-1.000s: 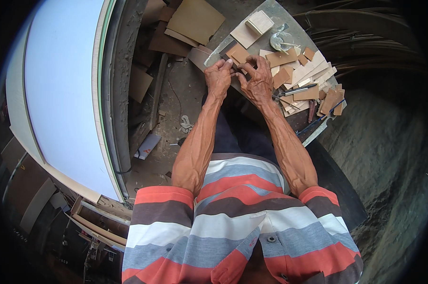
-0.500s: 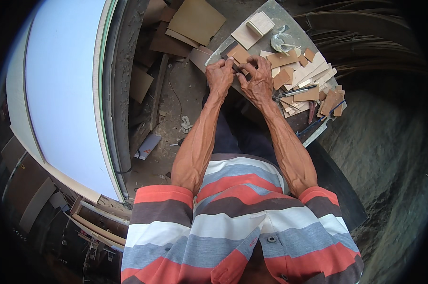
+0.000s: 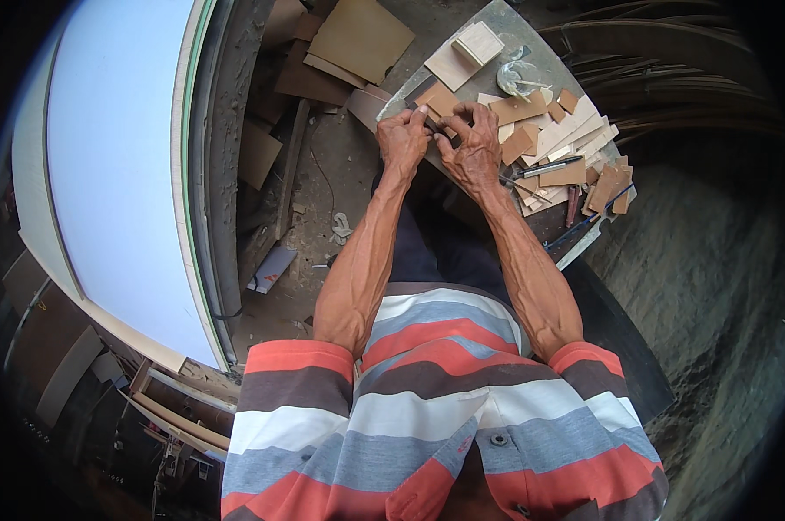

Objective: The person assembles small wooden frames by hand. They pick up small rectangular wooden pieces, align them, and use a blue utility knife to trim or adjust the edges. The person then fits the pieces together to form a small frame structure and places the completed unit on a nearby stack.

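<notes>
At the near left side of the workbench (image 3: 503,24), my left hand (image 3: 403,139) and my right hand (image 3: 475,149) are close together, fingers bent. Between them is a small dark strip (image 3: 434,124), pinched by the fingertips of both; its full shape is hidden. Just beyond the fingers lies a small brown board piece (image 3: 437,97). Right of my right hand, brown and pale wood offcuts (image 3: 566,130) are heaped with a pen-like tool (image 3: 559,163) on top. A clear container with whitish contents (image 3: 518,78) stands farther back.
A pale block (image 3: 479,42) rests on a flat board at the bench's far end. Large white sheets (image 3: 119,174) stand on my left. Scrap boards (image 3: 357,39) and a long wooden strip (image 3: 292,169) lie on the floor between. A blue rod (image 3: 583,224) crosses the bench's near right corner.
My left fingers have shifted very slightly at the dark strip. Otherwise the hands and the things on the bench stay in place.
</notes>
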`<move>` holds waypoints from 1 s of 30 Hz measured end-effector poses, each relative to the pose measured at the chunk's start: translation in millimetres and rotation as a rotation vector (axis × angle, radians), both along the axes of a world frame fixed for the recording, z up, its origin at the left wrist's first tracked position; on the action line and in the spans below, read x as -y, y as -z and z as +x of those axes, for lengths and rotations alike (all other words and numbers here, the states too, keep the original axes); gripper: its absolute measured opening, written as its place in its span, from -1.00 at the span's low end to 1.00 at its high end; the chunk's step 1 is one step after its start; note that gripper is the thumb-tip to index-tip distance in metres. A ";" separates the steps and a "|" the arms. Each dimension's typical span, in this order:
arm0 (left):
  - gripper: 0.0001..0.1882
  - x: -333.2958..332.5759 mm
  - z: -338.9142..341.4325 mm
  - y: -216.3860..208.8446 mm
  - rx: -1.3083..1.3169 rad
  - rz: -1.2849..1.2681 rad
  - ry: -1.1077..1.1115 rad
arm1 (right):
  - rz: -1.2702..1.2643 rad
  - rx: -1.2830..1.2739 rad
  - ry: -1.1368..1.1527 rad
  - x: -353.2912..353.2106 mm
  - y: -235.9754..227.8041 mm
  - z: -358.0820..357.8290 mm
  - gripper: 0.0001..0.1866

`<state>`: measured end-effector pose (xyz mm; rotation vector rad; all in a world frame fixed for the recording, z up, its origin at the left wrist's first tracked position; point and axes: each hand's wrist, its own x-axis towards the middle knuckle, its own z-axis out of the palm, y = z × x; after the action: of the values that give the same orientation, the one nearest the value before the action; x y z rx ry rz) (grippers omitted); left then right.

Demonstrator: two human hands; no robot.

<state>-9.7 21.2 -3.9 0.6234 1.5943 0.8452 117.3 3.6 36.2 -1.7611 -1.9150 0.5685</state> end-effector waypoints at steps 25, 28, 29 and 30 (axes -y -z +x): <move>-0.84 1.4 2.5 -33.0 0.278 -0.091 -0.184 | -0.696 -1.095 0.767 35.6 -29.4 9.7 -0.68; -0.85 0.0 7.6 -41.4 0.276 -0.075 -0.216 | -0.761 -1.189 0.709 30.1 -34.6 6.9 -0.68; -0.85 -0.6 9.1 -44.3 0.277 -0.069 -0.228 | -0.756 -1.165 0.713 28.5 -35.2 5.5 -0.69; -0.86 -1.4 10.2 -49.0 0.266 -0.049 -0.221 | -0.752 -1.140 0.715 25.9 -35.4 4.3 -0.69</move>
<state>0.5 22.6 45.0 0.2881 1.4513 1.0048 121.7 -22.2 71.6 -1.6868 -0.2584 1.6371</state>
